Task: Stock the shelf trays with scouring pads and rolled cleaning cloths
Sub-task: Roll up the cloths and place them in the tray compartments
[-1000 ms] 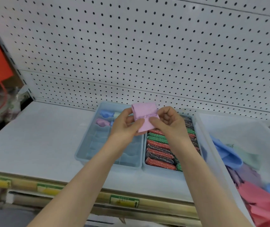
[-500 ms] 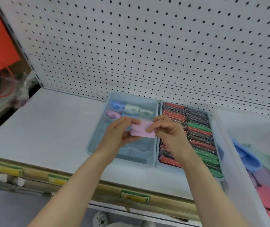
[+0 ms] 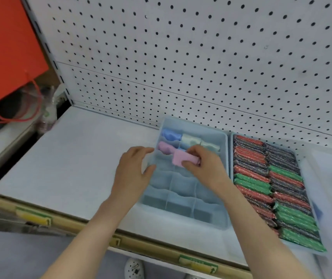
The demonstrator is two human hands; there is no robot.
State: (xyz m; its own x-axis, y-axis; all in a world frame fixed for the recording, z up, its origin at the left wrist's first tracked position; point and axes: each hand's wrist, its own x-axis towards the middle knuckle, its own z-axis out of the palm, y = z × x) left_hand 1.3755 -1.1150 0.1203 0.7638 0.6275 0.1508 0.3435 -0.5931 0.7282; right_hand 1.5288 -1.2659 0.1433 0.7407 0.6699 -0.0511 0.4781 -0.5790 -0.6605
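Thumb and fingertips of the right hand (image 3: 205, 168) are pinching a pink rolled cleaning cloth (image 3: 180, 159) by its right end, so the cloth is sticking out to the left of the grip and is lying almost level. The grip is hanging over the second row from the back of a pale blue plastic tray with small compartments (image 3: 181, 222). Whether the cloth is already touching the dividers, I cannot tell.

Just left of the grip, a lilac rolled cloth (image 3: 165, 148) is lying in the left compartment of that row, with its end just beside the pink one. Beyond the grip, in the far row, a blue rolled cloth (image 3: 170, 134) and two pale green rolled cloths (image 3: 190, 139) are lying side by side.

The left hand (image 3: 133, 170) is resting at the left wall of this tray, left of the grip, with fingers loosely curved. Whether they are clasping the wall or only touching it, I cannot tell.

Right of the grip, a second pale tray (image 3: 231, 150) is standing just beside the first. Red, green and dark glittering scouring pads (image 3: 261, 178) are sitting packed in it in two columns. Further right, a clear plastic bin (image 3: 322, 172) is standing.

Both trays are sitting on a white shelf board (image 3: 70, 158), and a white pegboard wall (image 3: 201, 57) is rising behind the grip. Far left of the grip, a red paper bag (image 3: 6, 47) is showing beside the shelf.
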